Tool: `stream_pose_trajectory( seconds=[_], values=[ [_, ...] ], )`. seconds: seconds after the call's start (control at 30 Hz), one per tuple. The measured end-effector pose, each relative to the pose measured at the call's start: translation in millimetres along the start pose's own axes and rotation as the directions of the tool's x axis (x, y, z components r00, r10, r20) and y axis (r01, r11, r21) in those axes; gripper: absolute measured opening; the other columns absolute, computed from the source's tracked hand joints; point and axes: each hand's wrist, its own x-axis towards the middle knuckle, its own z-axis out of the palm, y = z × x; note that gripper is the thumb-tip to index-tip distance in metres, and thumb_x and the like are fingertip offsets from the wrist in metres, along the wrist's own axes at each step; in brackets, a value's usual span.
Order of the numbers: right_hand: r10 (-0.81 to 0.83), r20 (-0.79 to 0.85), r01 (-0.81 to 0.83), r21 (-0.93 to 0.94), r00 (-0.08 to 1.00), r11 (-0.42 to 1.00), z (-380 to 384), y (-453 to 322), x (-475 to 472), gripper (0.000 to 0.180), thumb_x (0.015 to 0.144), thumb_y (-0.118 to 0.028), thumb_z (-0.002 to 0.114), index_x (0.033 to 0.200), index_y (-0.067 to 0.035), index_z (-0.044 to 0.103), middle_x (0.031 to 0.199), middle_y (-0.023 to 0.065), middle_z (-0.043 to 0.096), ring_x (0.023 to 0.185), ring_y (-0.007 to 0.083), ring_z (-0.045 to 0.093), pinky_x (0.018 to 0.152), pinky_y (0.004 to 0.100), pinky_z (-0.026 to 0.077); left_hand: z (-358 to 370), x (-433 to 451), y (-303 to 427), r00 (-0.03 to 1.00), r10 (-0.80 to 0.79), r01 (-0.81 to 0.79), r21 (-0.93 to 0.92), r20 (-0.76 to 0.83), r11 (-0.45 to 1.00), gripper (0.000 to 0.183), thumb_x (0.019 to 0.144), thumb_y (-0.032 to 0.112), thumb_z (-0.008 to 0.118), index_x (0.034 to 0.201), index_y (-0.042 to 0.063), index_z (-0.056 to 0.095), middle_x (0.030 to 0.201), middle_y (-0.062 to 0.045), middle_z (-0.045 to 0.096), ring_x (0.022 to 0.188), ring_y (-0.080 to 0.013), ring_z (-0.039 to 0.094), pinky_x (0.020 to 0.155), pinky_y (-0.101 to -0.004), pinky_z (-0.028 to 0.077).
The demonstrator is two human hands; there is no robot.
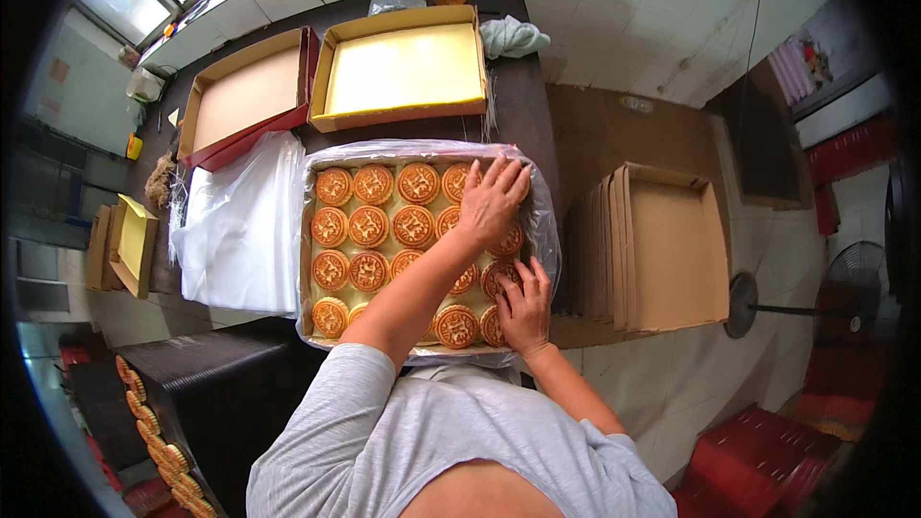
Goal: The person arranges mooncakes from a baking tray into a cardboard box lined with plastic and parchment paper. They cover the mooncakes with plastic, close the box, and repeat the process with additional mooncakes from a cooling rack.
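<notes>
A shallow cardboard box (308,230) lined with clear plastic film (548,230) lies before me, holding rows of round, stamped golden-brown pastries that look like mooncakes (412,226). My left hand (493,201) reaches across to the far right corner. Its fingers lie over the end of the top row and partly cover a mooncake there; whether they grip it cannot be seen. Along the right side, my right hand (527,306) has its fingers apart and touches a mooncake (496,275) in the third row. My left forearm hides part of the lower rows.
Two box trays, one red-sided (248,97) and one yellow-lined (403,72), stand behind on the dark table (514,97). White plastic sheets (241,237) lie left. Stacked cardboard trays (676,252) stand right. More mooncakes (169,457) line a black surface (216,374) at lower left.
</notes>
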Motion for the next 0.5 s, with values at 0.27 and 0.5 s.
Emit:
stream_pose_trajectory(
  seconds=[0.27, 0.5],
  values=[
    [-0.018, -0.008, 0.017, -0.084, 1.000, 0.996, 4, 3, -6, 0.042, 0.090, -0.009, 0.075, 0.132, -0.011, 0.069, 0.151, 0.0172, 0.055, 0.146, 0.0412, 0.045, 0.121, 0.0540, 0.037, 12, -14, -4, 0.998, 0.046, -0.051, -0.171, -0.033, 0.984, 0.067, 0.105, 0.056, 0.053, 0.162, 0.021, 0.048, 0.172, -0.016, 0.035, 0.162, -0.0357, 0.027, 0.131, -0.0578, 0.015],
    [0.735, -0.052, -0.601, 0.537, 0.676, 0.591, 10, 74, -11, 0.048, 0.110, -0.030, 0.060, 0.150, -0.004, 0.057, 0.159, 0.0184, 0.050, 0.145, 0.0345, 0.049, 0.119, 0.0504, 0.040, -47, -77, -91, 0.911, -0.202, 0.142, -0.186, -0.360, 0.972, 0.071, 0.089, 0.016, 0.075, 0.157, 0.025, 0.055, 0.159, -0.019, 0.048, 0.150, -0.0420, 0.042, 0.124, -0.0587, 0.032]
  ],
)
